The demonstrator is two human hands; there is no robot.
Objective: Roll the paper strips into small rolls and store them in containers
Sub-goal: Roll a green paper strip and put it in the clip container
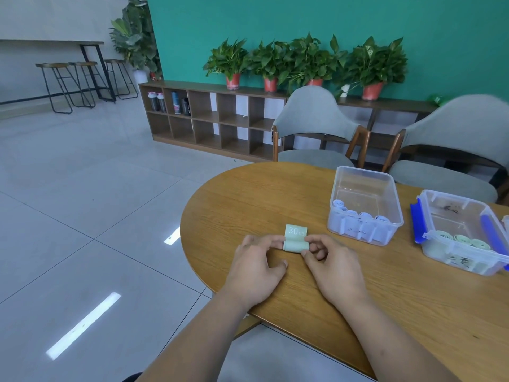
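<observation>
- Left grip [257, 261] curls its fingers onto 1 end of the mostly rolled green paper strip [296, 245]; right grip [332, 264] pinches the other, on the surface [385, 299].
- Beyond the right grip: 2 containers, open container [366, 188] and latched container [462, 213], holding rolls.

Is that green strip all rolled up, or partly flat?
Partly rolled: the green strip has a flat end printed 30 LB lying on the table beyond its roll, held by the left hand and right hand.
</observation>
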